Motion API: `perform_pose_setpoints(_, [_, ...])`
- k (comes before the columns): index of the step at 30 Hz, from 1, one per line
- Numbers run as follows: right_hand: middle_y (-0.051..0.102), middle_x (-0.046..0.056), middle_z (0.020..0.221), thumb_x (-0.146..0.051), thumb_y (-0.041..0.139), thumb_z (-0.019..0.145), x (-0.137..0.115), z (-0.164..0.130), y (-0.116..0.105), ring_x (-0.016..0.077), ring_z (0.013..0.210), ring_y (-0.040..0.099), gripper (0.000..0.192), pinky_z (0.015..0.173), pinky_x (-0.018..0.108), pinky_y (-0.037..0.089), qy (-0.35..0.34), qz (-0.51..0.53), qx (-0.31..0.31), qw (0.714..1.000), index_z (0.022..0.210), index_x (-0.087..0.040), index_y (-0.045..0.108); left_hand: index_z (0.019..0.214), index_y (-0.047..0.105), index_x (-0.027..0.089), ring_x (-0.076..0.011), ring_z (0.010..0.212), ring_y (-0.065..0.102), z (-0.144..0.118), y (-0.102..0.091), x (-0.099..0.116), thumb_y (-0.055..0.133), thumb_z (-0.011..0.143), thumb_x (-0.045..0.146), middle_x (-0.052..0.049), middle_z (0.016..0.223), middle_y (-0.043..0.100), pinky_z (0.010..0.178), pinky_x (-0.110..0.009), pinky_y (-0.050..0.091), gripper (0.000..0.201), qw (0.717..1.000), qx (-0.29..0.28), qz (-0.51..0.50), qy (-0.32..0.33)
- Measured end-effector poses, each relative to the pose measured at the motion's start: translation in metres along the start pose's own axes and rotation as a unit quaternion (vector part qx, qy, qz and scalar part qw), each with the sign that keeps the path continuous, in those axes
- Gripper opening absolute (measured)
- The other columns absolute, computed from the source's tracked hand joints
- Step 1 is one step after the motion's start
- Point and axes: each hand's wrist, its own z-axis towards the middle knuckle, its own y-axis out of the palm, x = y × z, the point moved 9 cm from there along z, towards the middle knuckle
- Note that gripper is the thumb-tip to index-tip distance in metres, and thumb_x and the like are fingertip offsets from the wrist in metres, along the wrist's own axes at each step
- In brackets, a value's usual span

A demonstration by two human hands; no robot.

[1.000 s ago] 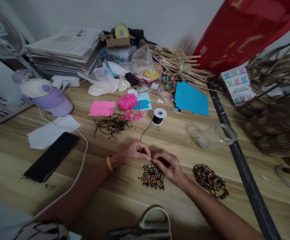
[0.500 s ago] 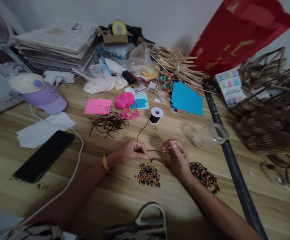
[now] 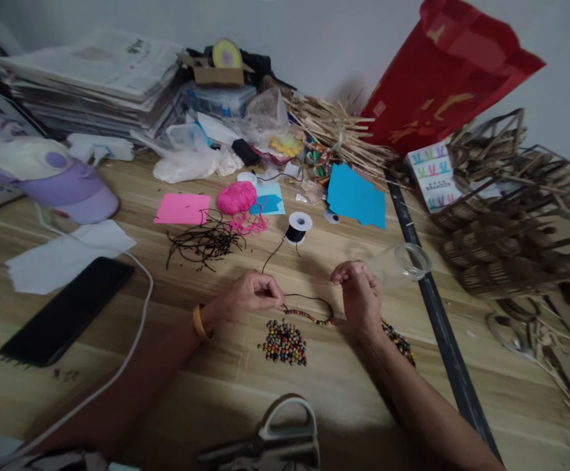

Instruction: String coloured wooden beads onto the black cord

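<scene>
Change since the earlier frames: the right hand [image 3: 360,294] has drawn away from the left hand [image 3: 252,294] and risen slightly, so the two, formerly fingertip to fingertip, now stand apart with a black cord [image 3: 309,299] slack in an arc between them. Left hand: fingers pinched together on the cord's near end, low over the table [image 3: 314,392]. Right hand: fingers curled and closed on the other end, just beside the clear jar [image 3: 402,263]. Cord: carries a short row of coloured beads [image 3: 309,317], lying on the table between the hands; it runs on to the spool [image 3: 298,227] behind. Loose bead pile [image 3: 285,342]: just in front of the strung row, apart from both hands. Second bead heap [image 3: 398,340]: partly hidden behind the right wrist. Judgement: the pull-apart reads as beads being slid along the cord, with the threading at an early stage, most beads unstrung.
</scene>
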Motion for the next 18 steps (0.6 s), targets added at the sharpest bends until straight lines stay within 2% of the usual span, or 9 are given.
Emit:
perform_pose_setpoints(5, [0.057, 0.0, 0.066, -0.039, 0.059, 0.085, 0.006, -0.003, 0.008, 0.0133, 0.063, 0.051, 0.026, 0.062, 0.027, 0.041, 0.016, -0.016, -0.026, 0.999, 0.069, -0.019, 0.057, 0.073, 0.063, 0.009, -0.0138, 0.072, 0.065, 0.0, -0.004, 0.001, 0.07, 0.073, 0.023, -0.008, 0.077, 0.072, 0.069, -0.025, 0.049, 0.016, 1.0, 0.023, 0.013, -0.006])
perform_pose_setpoints(9, [0.06, 0.0, 0.071, -0.037, 0.064, 0.082, 0.007, -0.012, 0.03, 0.0139, 0.066, 0.054, 0.018, 0.062, 0.025, 0.044, 0.026, -0.079, -0.099, 0.992, 0.078, -0.02, 0.06, 0.071, 0.064, 0.01, -0.0116, 0.068, 0.061, 0.001, -0.007, 0.002, 0.07, 0.072, 0.021, -0.004, 0.072, 0.068, 0.066, -0.022, 0.046, 0.012, 0.999, 0.033, 0.035, 0.003])
perform_pose_setpoints(14, [0.065, 0.004, 0.082, -0.035, 0.067, 0.08, 0.008, -0.035, 0.064, 0.0168, 0.078, 0.061, 0.02, 0.072, 0.028, 0.049, 0.006, -0.171, -0.216, 0.961, 0.09, -0.019, 0.062, 0.073, 0.066, 0.01, -0.0108, 0.067, 0.059, -0.001, -0.006, 0.005, 0.07, 0.072, 0.022, -0.002, 0.07, 0.067, 0.065, -0.022, 0.045, 0.012, 0.999, 0.037, 0.038, 0.01])
perform_pose_setpoints(16, [0.065, 0.004, 0.084, -0.032, 0.067, 0.081, 0.01, -0.043, 0.071, 0.0167, 0.08, 0.062, 0.018, 0.073, 0.028, 0.05, -0.008, -0.191, -0.24, 0.952, 0.092, -0.019, 0.062, 0.074, 0.067, 0.01, -0.0111, 0.068, 0.059, -0.001, -0.003, 0.005, 0.07, 0.072, 0.022, -0.002, 0.071, 0.067, 0.066, -0.022, 0.046, 0.012, 0.999, 0.03, 0.035, 0.011])
perform_pose_setpoints(18, [0.065, 0.004, 0.082, -0.03, 0.066, 0.082, 0.014, -0.048, 0.072, 0.0158, 0.078, 0.062, 0.015, 0.071, 0.027, 0.05, -0.016, -0.199, -0.237, 0.951, 0.091, -0.019, 0.063, 0.073, 0.067, 0.011, -0.0111, 0.069, 0.06, -0.001, -0.001, 0.005, 0.069, 0.072, 0.022, -0.002, 0.072, 0.068, 0.067, -0.022, 0.046, 0.012, 0.999, 0.025, 0.035, 0.016])
